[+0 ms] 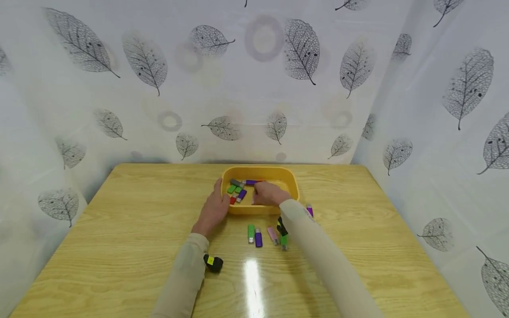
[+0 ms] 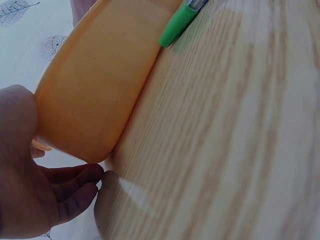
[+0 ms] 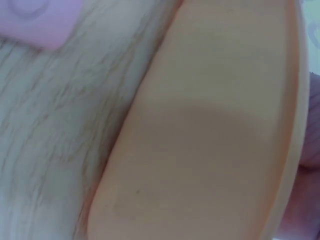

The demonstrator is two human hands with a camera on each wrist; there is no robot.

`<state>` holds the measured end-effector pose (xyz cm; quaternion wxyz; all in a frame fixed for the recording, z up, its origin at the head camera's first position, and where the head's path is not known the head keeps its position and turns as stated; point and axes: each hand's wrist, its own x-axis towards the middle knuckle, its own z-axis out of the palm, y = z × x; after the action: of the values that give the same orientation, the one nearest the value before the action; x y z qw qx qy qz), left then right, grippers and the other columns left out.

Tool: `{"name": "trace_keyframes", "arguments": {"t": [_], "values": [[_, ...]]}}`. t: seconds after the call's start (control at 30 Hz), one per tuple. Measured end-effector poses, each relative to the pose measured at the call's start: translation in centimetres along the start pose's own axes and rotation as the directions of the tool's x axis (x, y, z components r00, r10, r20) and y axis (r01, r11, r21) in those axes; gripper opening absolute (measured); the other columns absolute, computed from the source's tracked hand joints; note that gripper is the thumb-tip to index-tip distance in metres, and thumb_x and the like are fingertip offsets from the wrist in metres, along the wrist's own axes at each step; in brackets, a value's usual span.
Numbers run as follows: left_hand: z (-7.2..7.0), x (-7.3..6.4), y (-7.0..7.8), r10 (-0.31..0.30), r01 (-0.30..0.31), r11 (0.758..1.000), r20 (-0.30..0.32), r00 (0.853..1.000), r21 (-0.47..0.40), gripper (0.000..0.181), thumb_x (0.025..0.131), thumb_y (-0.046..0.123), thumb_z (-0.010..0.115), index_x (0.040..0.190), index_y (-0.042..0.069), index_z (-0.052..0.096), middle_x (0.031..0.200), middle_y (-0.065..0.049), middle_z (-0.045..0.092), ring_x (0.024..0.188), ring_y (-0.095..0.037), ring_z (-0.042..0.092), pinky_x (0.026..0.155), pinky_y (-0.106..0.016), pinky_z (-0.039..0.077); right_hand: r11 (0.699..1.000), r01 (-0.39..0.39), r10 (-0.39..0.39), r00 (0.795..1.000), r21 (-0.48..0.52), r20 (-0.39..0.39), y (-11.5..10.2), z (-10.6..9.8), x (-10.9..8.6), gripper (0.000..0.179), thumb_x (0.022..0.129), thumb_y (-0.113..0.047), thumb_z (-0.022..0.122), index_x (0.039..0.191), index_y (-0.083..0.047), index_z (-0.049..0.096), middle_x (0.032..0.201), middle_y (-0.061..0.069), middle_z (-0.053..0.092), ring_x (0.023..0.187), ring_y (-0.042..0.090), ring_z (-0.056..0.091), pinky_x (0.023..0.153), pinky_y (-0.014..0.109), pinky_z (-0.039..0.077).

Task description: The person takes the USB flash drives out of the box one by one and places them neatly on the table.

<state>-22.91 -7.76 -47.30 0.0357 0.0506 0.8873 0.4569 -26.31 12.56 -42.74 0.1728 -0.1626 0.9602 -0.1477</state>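
My left hand grips the left end of a yellow plastic bin. In the left wrist view its thumb lies at the rim while the other fingers curl by the bin's outer end. Over the near wall reaches my right hand, fingers bent down inside the bin. I cannot tell what its fingertips hold. Left of that hand lie several USB sticks, among them a green one, a purple one and a red one. The right wrist view shows mostly the bin's outer wall, which hides the fingertips.
In front of the bin, on the wooden table, are a green USB stick, a purple one, a pink one and another green one. One more purple stick lies beyond the right sleeve. A leaf-patterned curtain hangs behind.
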Motion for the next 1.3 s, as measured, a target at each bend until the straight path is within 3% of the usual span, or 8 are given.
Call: {"name": "trace_keyframes", "arguments": {"t": [0.33,0.53,0.67,0.8,0.93,1.17,1.3], "values": [[0.0,-0.1,0.1,-0.005,0.005,1.0,-0.005,1.0,-0.008,0.066,0.102,0.028,0.036,0.16,0.015,0.007,0.15,-0.025,0.041,0.131,-0.038,0.049,0.111,-0.055,0.036,0.998,0.018,-0.019,1.0,0.063,0.017,0.0,-1.4,-0.5,0.027,0.088,-0.03,0.073,0.1,-0.009,0.061,0.092,0.004,0.063,0.08,0.02,0.055,0.068,0.032,0.048],[-0.1,0.0,0.2,-0.014,0.014,1.0,0.0,1.0,-0.014,0.066,0.102,0.029,0.036,0.16,0.015,0.008,0.15,-0.025,0.04,0.13,-0.037,0.049,0.111,-0.055,0.036,0.982,0.105,-0.091,0.991,0.155,-0.097,0.3,-2.8,-1.9,0.023,0.082,-0.018,0.074,0.094,-0.005,0.06,0.089,0.007,0.058,0.077,0.02,0.05,0.068,0.032,0.044],[-0.2,-0.2,0.2,-0.027,0.027,1.0,0.001,1.0,-0.015,0.067,0.102,0.03,0.036,0.16,0.016,0.007,0.149,-0.025,0.041,0.128,-0.037,0.05,0.111,-0.055,0.036,0.978,0.125,-0.096,0.981,0.17,-0.167,0.5,-3.0,-3.5,0.028,0.083,-0.018,0.075,0.102,-0.003,0.062,0.104,0.012,0.064,0.09,0.024,0.056,0.085,0.038,0.051],[-0.2,-0.2,0.1,-0.026,0.026,1.0,0.002,1.0,-0.004,0.067,0.102,0.03,0.036,0.16,0.015,0.007,0.148,-0.026,0.042,0.128,-0.038,0.051,0.11,-0.055,0.037,0.977,0.109,-0.07,0.975,0.181,-0.212,0.6,-2.9,-5.2,0.04,0.084,-0.02,0.076,0.115,-0.001,0.06,0.119,0.016,0.063,0.109,0.034,0.058,0.099,0.046,0.048],[-0.2,-0.1,0.1,-0.013,0.013,1.0,-0.004,1.0,0.004,0.066,0.102,0.029,0.036,0.16,0.014,0.007,0.15,-0.026,0.041,0.131,-0.039,0.048,0.111,-0.055,0.036,0.968,0.133,-0.08,0.967,0.211,-0.243,0.8,-2.5,-7.0,0.043,0.085,-0.019,0.076,0.119,0.001,0.059,0.122,0.017,0.062,0.116,0.037,0.056,0.1,0.047,0.048],[-0.3,-0.1,0.1,-0.005,0.005,1.0,-0.005,1.0,0.011,0.067,0.102,0.029,0.036,0.16,0.014,0.007,0.149,-0.026,0.041,0.13,-0.039,0.049,0.111,-0.055,0.036,0.95,0.207,-0.139,0.95,0.233,-0.279,1.1,-1.9,-9.4,0.052,0.085,-0.018,0.075,0.128,0.006,0.057,0.119,0.014,0.062,0.111,0.034,0.058,0.095,0.045,0.05],[-0.3,0.0,0.0,-0.004,0.004,1.0,-0.001,1.0,0.009,0.067,0.102,0.029,0.036,0.16,0.015,0.007,0.149,-0.027,0.042,0.129,-0.039,0.05,0.11,-0.054,0.037,0.942,0.217,-0.154,0.957,0.257,-0.245,1.1,-1.5,-10.0,0.052,0.086,-0.018,0.074,0.129,0.004,0.057,0.119,0.011,0.063,0.108,0.032,0.058,0.092,0.043,0.051]]}}
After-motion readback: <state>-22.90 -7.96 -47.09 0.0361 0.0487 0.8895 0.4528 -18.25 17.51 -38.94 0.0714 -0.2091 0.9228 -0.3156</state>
